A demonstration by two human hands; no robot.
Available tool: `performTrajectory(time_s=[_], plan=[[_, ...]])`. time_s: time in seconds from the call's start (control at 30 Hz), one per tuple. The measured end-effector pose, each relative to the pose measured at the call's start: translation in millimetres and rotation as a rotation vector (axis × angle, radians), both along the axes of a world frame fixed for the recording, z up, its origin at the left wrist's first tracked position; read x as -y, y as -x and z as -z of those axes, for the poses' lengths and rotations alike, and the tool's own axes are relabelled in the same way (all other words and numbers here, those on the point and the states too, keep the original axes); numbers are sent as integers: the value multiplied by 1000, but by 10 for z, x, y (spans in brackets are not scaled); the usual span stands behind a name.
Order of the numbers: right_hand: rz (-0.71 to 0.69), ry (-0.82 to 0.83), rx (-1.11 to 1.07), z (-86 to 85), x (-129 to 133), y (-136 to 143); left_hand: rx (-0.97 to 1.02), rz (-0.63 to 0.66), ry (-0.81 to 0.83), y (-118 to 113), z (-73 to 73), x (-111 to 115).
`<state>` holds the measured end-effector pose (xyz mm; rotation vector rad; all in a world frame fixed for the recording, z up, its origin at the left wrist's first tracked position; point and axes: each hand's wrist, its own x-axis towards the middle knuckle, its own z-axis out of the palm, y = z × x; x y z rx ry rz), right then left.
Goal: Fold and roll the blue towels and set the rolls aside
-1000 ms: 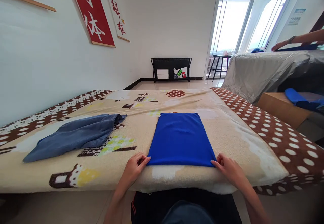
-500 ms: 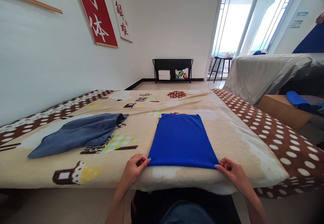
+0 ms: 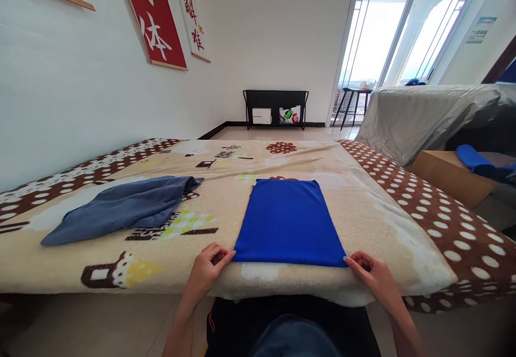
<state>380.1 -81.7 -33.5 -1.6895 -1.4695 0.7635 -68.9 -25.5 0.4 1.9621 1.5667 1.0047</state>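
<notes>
A bright blue cloth [image 3: 287, 222] lies flat on the patterned blanket [image 3: 161, 263], its near edge close to the blanket's front edge. My left hand [image 3: 208, 266] pinches the cloth's near left corner between thumb and fingers. At the near right corner, my right hand [image 3: 371, 272] has the same kind of pinch. The near edge runs straight between my hands. Left of the blue cloth rests a grey-blue towel [image 3: 124, 206], loosely folded, with no hand touching it.
A cardboard box [image 3: 447, 177] with blue items on it stands right of the bed, before a plastic-covered piece of furniture [image 3: 431, 104]. Farther back are a black rack [image 3: 276, 104] and a stool [image 3: 355, 99]. A wall borders the left side.
The view has shifted slightly. Both hands keep their pinch on the blue cloth's corners, and the cloth looks unchanged. Another person's hand and a dark blue cloth at far right have left view.
</notes>
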Motion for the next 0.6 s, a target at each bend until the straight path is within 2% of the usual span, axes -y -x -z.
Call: performTrajectory(time_s=[0.17, 0.3, 0.37, 0.5, 0.6], plan=[[148, -16, 195, 38, 30, 111, -102, 10, -26, -20, 19, -8], [200, -7, 287, 66, 93, 182, -157, -32, -46, -53, 68, -2], [224, 6, 305, 58, 143, 213, -191, -81, -53, -93, 80, 27], [235, 63, 290, 11, 211, 284, -364, -264, -86, -250, 66, 122], [223, 71, 265, -8, 191, 335, -507, -311, -119, -374, 61, 156]])
